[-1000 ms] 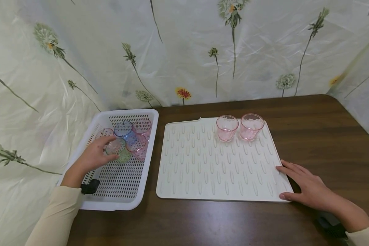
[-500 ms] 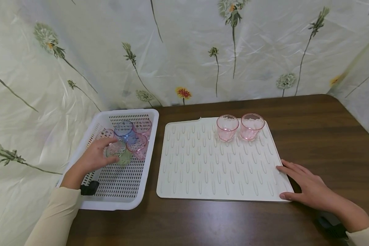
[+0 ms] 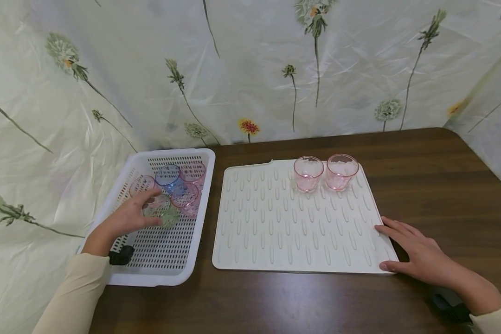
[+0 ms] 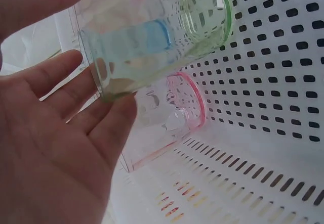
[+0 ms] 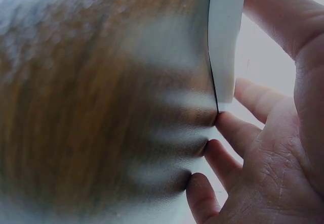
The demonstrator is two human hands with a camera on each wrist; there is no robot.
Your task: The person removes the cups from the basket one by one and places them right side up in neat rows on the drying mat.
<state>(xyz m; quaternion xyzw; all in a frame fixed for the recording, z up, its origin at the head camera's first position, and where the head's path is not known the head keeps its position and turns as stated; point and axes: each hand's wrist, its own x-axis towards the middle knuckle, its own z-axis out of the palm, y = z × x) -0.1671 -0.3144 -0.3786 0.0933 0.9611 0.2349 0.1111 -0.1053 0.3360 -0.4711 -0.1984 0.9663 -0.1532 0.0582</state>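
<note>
My left hand (image 3: 127, 218) reaches into a white perforated basket (image 3: 203, 218), thumb and fingers spread around the rim of a green-tinted drinking glass (image 3: 169, 217). In the left wrist view the fingertips touch that glass (image 4: 202, 27) at its near end, and the thumb stands apart on the opposite side. Beside it are a blue glass (image 3: 174, 186) and several pink ones, one of them a pink-rimmed glass (image 4: 162, 118) below. My right hand (image 3: 421, 255) rests at the right edge of a white ribbed mat (image 3: 292, 232), fingers extended, fingertips on the mat's edge and the table.
Two pink glasses, a left one (image 3: 308, 182) and a right one (image 3: 339, 181), stand upright side by side on the mat's far right part. The dark wooden table (image 3: 426, 171) meets a flower-print plastic sheet (image 3: 250, 69) behind. The basket stands left of the mat.
My left hand has shifted slightly, its thumb now nearer me and farther from the fingers. The green glass has moved a little toward me. The right hand stays put.
</note>
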